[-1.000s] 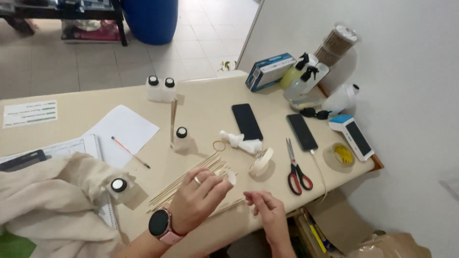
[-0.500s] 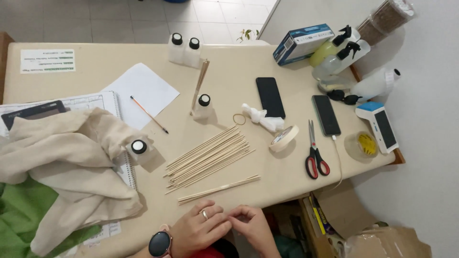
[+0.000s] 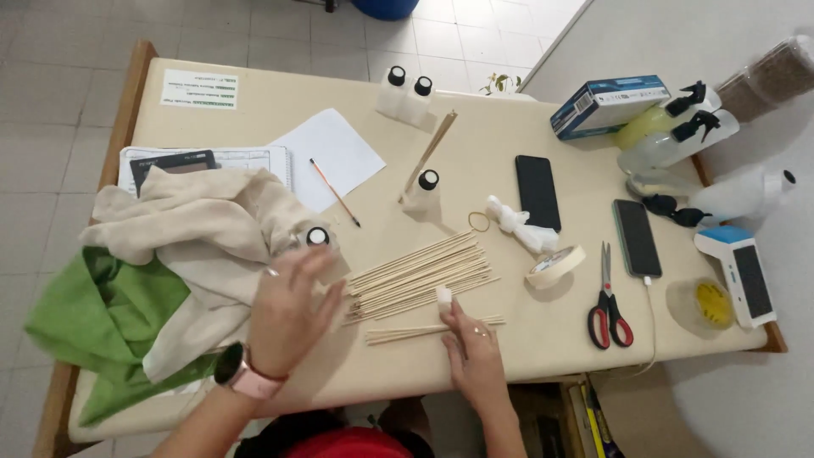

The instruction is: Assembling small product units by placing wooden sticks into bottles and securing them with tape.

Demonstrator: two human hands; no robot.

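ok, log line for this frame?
left hand: open, raised over thin wooden sticks | right hand: pinching small white piece | beige table

Your left hand (image 3: pixel 292 309) hovers open, fingers spread and slightly blurred, back facing up, a watch strapped on its wrist. Your right hand (image 3: pixel 471 352) lies lower, fingers drawn together, pinching something small and white at the fingertips.

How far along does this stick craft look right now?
Early, by the look of it. Done: a few sticks lie apart from the main pile of sticks. In hand: the right hand pinches a small white piece at the pile's edge, while the left hand hovers open, blurred, beside a black-capped bottle. Left: most sticks lie loose, and the tape roll and scissors sit untouched.
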